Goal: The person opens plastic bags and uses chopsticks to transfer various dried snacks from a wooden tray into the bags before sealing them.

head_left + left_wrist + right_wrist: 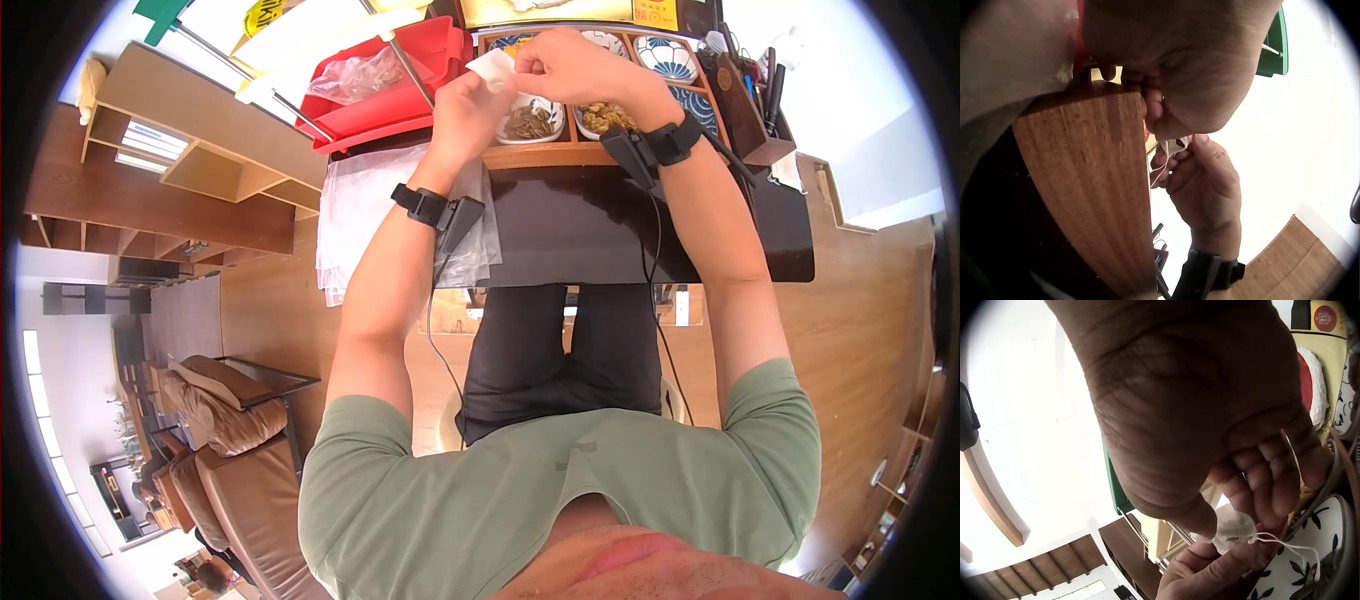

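Observation:
A small white pouch (pixel 492 70) with thin white strings is between the two hands, above the sectioned wooden tray (pixel 560 155). My left hand (pixel 468 115) pinches its lower side; my right hand (pixel 580 68) has thumb and fingertips on its other side. In the right wrist view the pouch (pixel 1234 526) shows a small dark opening near the strings, which hang toward a leaf-patterned dish (pixel 1291 565). The left wrist view shows the pouch (pixel 1174 147) partly hidden by the fingers.
Dishes of dried brown pieces (pixel 530 122) and yellowish pieces (pixel 605 118) sit in the tray. A red bin (pixel 385 95) with plastic bags stands left, above clear plastic sheets (pixel 370 215). A wooden pen holder (pixel 750 125) stands right. Cables hang from both wrists.

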Available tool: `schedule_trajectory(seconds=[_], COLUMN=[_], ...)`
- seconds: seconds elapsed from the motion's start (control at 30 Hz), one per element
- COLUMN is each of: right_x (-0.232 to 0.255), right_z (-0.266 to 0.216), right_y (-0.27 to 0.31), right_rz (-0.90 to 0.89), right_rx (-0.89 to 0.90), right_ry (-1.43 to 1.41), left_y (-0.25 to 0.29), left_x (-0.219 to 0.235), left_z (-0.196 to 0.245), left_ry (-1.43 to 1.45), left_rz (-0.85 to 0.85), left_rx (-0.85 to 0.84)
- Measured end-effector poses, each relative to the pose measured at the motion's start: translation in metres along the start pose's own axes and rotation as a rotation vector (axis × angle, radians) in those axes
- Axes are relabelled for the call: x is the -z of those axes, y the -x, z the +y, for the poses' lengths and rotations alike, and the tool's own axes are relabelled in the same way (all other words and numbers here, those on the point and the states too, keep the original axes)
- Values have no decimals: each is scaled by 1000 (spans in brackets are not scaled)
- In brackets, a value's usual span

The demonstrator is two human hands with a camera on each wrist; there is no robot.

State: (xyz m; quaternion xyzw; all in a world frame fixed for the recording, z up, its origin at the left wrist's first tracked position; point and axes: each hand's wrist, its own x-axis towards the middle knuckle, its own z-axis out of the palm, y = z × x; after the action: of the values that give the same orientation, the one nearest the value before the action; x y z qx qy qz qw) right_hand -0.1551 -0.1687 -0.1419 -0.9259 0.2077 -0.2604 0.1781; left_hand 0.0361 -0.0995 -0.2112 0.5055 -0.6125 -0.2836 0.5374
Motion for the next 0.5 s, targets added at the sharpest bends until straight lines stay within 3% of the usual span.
schedule_trajectory(seconds=[0.5], right_x=[-3], right_z=[8], right_y=[-3], right_rz=[-21], right_rx=[32], right_ry=[57], left_y=[1], left_x=[3], left_z=[1], left_ry=[-75], left_rz=[12], left_rx=[-24])
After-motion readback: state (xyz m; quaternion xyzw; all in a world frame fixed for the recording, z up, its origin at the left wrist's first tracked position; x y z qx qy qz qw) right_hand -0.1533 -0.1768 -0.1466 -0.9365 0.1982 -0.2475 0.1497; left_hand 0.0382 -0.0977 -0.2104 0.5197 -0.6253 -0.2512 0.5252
